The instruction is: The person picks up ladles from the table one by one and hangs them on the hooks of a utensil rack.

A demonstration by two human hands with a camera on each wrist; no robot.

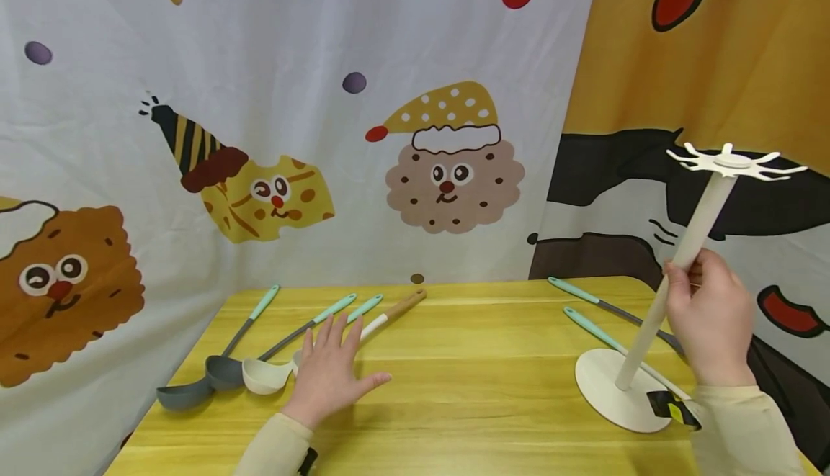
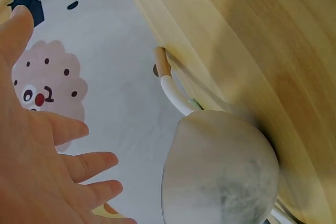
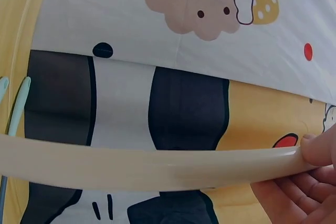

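Note:
My right hand [image 1: 710, 317] grips the pole of a cream utensil stand [image 1: 705, 209] about midway up. The stand has a round base [image 1: 599, 393] and a ring of hooks [image 1: 733, 163] on top, and its pole leans right in the head view. My left hand [image 1: 331, 375], fingers spread and holding nothing, is over a ladle with a wooden-ended handle [image 1: 405, 305], hiding most of its bowl. That pale bowl [image 2: 220, 166] shows large in the left wrist view, beside the fingers. Left of this hand lie a cream ladle [image 1: 266, 379] and two dark grey ladles [image 1: 184, 395].
Two more mint-handled utensils [image 1: 573, 289] lie on the right of the wooden table [image 1: 467, 361], partly behind the stand and my right hand. A printed cloth [image 1: 363, 15] hangs along the table's back edge.

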